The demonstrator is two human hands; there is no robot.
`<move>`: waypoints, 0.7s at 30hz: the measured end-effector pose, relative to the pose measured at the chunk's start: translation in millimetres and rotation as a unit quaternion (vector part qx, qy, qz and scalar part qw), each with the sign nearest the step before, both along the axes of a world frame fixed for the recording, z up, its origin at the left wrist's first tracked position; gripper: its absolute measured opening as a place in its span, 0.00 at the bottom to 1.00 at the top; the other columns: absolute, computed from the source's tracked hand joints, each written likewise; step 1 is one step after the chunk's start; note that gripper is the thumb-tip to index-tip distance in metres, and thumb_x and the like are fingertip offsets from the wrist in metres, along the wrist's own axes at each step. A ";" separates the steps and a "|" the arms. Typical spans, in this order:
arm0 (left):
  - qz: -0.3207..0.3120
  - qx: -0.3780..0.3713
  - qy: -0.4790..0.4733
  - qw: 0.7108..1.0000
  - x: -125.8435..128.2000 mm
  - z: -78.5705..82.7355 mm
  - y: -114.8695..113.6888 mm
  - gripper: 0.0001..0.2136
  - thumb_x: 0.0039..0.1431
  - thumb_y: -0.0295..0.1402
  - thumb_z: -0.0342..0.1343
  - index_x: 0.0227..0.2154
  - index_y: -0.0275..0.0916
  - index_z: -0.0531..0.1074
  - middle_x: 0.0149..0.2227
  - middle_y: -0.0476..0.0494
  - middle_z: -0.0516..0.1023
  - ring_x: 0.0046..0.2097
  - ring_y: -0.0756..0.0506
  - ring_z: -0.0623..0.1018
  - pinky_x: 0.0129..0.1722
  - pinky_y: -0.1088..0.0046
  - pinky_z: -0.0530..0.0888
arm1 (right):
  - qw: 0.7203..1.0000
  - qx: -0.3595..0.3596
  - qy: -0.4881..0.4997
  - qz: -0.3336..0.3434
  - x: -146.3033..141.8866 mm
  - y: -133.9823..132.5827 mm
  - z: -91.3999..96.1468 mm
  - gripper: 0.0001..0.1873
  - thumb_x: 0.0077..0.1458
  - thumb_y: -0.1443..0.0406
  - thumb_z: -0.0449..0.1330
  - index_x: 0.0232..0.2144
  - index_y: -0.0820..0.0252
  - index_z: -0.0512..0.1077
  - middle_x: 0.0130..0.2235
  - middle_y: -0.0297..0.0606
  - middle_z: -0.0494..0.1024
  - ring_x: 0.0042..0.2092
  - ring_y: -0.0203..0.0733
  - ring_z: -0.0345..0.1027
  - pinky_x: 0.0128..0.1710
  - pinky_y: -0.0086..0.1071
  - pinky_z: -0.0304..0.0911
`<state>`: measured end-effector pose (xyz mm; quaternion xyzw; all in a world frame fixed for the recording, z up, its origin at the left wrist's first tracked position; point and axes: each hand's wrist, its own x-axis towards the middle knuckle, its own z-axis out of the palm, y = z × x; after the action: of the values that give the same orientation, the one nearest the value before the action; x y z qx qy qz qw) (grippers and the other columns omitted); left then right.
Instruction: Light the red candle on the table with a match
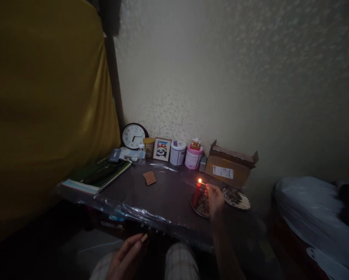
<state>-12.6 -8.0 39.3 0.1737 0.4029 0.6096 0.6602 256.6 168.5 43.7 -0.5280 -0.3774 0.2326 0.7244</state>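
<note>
My right hand [215,200] pinches a thin match [203,184] over the top of a red candle [196,194]. A small flame [199,181] glows where match tip and wick meet; which of them is burning I cannot tell. The candle stands upright, leaning slightly, in a round dish [200,214] filled with dark bits. Low at the front, near my knees, my left hand [128,254] holds a small brown block-like piece [144,238] between thumb and fingers. Right of my right hand, a second dish holds dark bits and several pale matchsticks [244,202].
A brown cardboard piece [149,178] lies on the plastic-covered table [163,198]. Along the wall stand a clock [133,136], panda picture [162,149], white tub [177,153], pink tub [193,157] and cardboard box [228,167]. Books [101,177] lie left, beside a yellow curtain [46,97].
</note>
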 end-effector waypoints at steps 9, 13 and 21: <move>-0.028 0.000 0.004 1.000 -10.1 -15.0 5.9 0.15 0.29 0.37 0.71 0.26 0.42 0.81 0.34 0.41 0.83 0.43 0.37 0.79 0.47 0.64 0.73 | 1.000 -0.004 0.002 0.002 1.2 2.6 -4.0 0.16 0.39 0.55 0.63 0.24 0.63 0.73 0.25 0.35 0.75 0.25 0.37 0.68 0.27 0.31 0.65; 0.003 0.006 -0.034 0.999 -6.6 -24.9 5.1 0.18 0.26 0.41 0.71 0.25 0.42 0.80 0.33 0.42 0.83 0.43 0.37 0.79 0.53 0.58 0.68 | 1.000 -0.005 0.000 0.001 0.9 1.0 -3.1 0.15 0.39 0.56 0.62 0.25 0.63 0.73 0.25 0.35 0.75 0.25 0.36 0.68 0.27 0.31 0.65; 0.016 -0.020 -0.029 0.999 -4.8 -18.7 3.1 0.17 0.26 0.39 0.72 0.24 0.41 0.80 0.32 0.41 0.83 0.44 0.35 0.78 0.59 0.50 0.55 | 1.000 -0.004 0.000 0.002 0.1 -1.7 -2.7 0.14 0.39 0.57 0.63 0.25 0.62 0.74 0.25 0.35 0.75 0.25 0.36 0.67 0.27 0.30 0.65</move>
<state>-17.4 -4.9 20.6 0.1361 0.3981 0.6171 0.6649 256.6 166.9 41.0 -0.5302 -0.3773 0.2354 0.7219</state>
